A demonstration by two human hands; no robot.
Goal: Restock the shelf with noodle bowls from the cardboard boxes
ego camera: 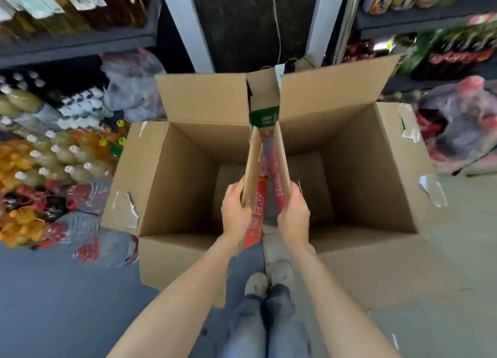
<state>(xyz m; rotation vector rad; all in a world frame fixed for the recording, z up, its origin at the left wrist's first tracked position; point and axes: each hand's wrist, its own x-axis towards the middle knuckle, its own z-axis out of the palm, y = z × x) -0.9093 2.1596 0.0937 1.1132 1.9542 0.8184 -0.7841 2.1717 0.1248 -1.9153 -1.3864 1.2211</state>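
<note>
Two open cardboard boxes stand side by side on the floor, the left box (172,174) and the right box (371,169), both showing bare interiors with no noodle bowls visible in them. Between the boxes, two adjoining flaps (265,164) (printed red on their outer faces, with a green band near the far end) are raised upright. Left hand (236,209): fingers closed around the near edge of the left flap. Right hand (293,215): fingers closed on the near edge of the right flap. Shelves (80,45) at left and right carry blurred bottles (53,155) and packaged goods. Below the forearms, two light shoes (269,279) and blue trouser legs are seen.
</note>
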